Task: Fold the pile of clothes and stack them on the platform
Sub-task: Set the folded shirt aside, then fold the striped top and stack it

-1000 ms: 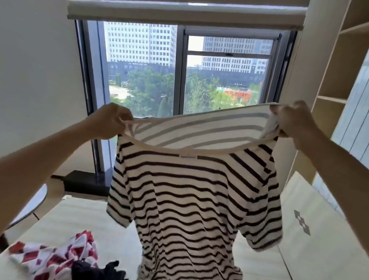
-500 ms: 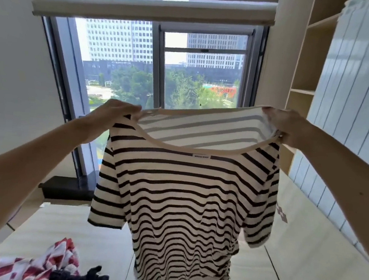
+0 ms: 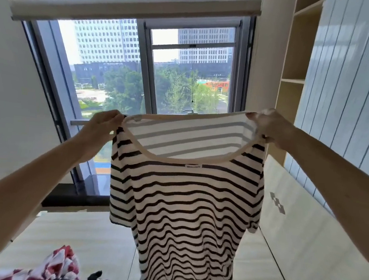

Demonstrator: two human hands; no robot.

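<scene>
A black-and-white striped T-shirt (image 3: 185,206) hangs in the air in front of me, neckline up, its hem reaching down past the bottom of the view. My left hand (image 3: 102,122) pinches its left shoulder and my right hand (image 3: 268,124) pinches its right shoulder, stretching the neckline wide. At the bottom left lies the pile: a red-and-white checked garment (image 3: 58,267) with a dark garment (image 3: 95,279) beside it, on the pale platform (image 3: 78,237).
A large window (image 3: 149,70) with a rolled blind fills the wall ahead. Open wooden shelves (image 3: 295,60) and a white slatted panel (image 3: 349,86) stand on the right. A pale board with diamond marks (image 3: 293,225) runs along the platform's right side.
My view has tilted and shifted, so the shirt sits more central. Both hands keep hold of the shoulders; the sleeves have swung in closer to the shirt's body.
</scene>
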